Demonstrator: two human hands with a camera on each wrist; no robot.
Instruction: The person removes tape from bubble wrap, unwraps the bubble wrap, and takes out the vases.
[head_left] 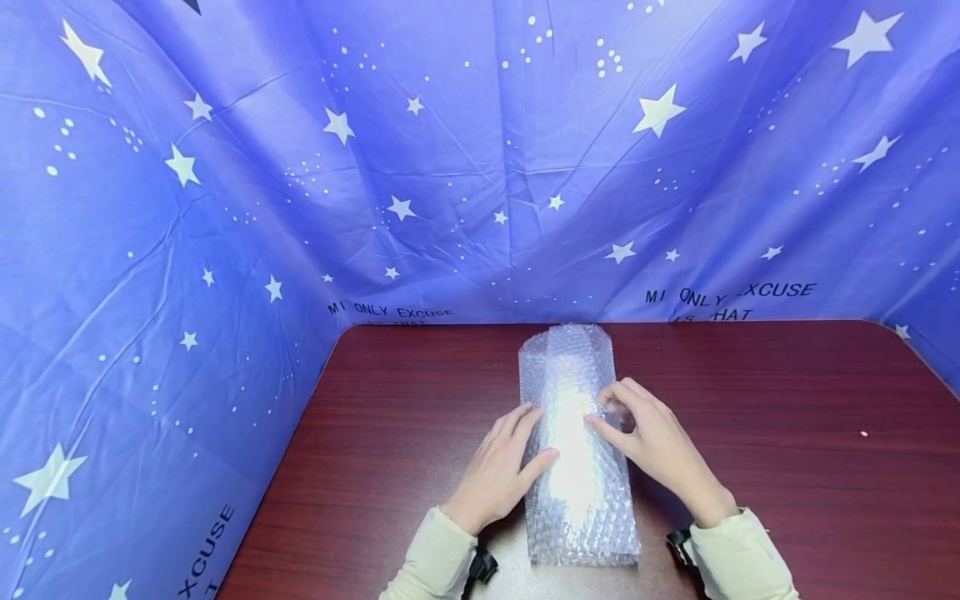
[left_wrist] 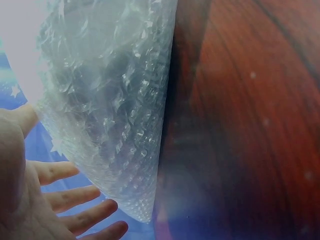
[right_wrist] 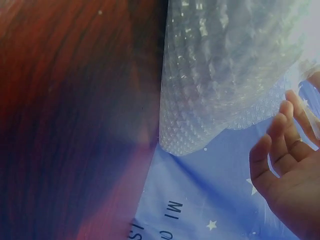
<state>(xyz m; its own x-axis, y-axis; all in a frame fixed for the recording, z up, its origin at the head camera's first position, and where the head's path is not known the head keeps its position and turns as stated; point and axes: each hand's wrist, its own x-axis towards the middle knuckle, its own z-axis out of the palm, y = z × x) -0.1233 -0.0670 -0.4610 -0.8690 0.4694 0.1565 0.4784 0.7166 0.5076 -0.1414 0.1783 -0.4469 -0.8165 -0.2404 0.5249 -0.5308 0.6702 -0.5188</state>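
A long bundle of clear bubble wrap (head_left: 581,517) lies lengthwise on the dark red wooden table, with strong glare along its middle. Whatever is inside cannot be made out. My left hand (head_left: 491,475) rests against its left side, fingers spread and thumb on top; the left wrist view shows those fingers (left_wrist: 72,200) nearly straight along the wrap. At the right side, my right hand (head_left: 660,437) has bent fingers, with thumb and index finger at a loose edge of the wrap. In the right wrist view a thin clear flap (right_wrist: 309,107) stands between them.
The table (head_left: 772,417) runs back to a blue curtain (head_left: 450,167) printed with stars and lettering, which also covers the left side. A small white speck (head_left: 864,433) lies on the right part of the table. Black straps (head_left: 483,567) show at both cream sleeves.
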